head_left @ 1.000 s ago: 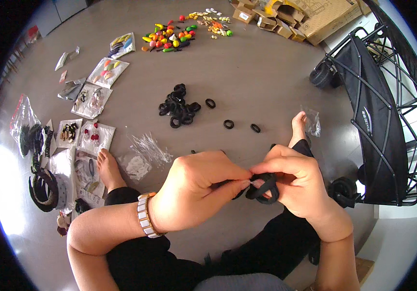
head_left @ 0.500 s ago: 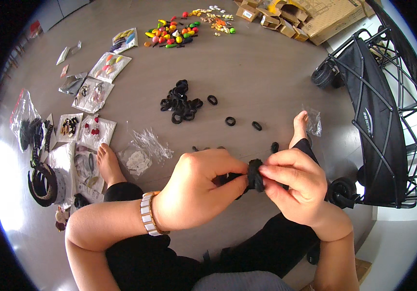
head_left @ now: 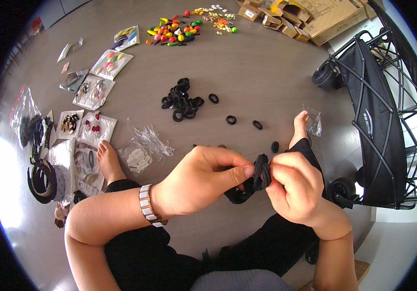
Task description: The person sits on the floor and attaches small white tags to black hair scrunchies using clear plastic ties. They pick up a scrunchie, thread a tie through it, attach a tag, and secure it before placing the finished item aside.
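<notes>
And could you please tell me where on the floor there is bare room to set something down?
Bare floor lies between the loose black rings and the black wheeled cart, and between the black pile and the colourful pieces. It is crowded at left, with packets and headbands.

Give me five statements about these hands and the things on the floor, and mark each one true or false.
1. The bracelet is on the right arm. False: the bracelet is on the left arm.
2. The left hand and right hand both hold black bands. True.
3. A heap of similar bands lies beyond the hands. True.
4. The cardboard boxes are at upper left. False: the cardboard boxes are at upper right.
5. The toy fruit is all green. False: the toy fruit has several colours.
</notes>
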`<state>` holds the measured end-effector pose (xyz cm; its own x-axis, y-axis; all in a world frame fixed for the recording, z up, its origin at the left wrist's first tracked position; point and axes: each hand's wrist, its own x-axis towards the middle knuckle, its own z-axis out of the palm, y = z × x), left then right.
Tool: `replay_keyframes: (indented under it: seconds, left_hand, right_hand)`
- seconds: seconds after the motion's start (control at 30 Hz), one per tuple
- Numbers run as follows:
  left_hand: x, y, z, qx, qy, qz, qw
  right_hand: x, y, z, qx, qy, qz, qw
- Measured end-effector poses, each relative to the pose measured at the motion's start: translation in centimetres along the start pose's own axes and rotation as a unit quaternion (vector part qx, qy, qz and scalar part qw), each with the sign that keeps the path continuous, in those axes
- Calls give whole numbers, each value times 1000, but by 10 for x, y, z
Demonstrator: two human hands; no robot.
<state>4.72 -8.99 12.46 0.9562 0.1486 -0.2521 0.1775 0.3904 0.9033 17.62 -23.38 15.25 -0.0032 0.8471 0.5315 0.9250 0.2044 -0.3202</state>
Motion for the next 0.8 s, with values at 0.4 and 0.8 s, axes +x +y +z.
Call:
replay_keyframes:
  seconds: [0.4,0.8]
  left_hand:
    - [-7,7,2,41,64,87,993]
    - [-9,5,-2,-81,-46,121,988]
  right_hand:
    - [-4,9,-1,276,28,205,938]
    - [-5,17,-3,146,99,89,980]
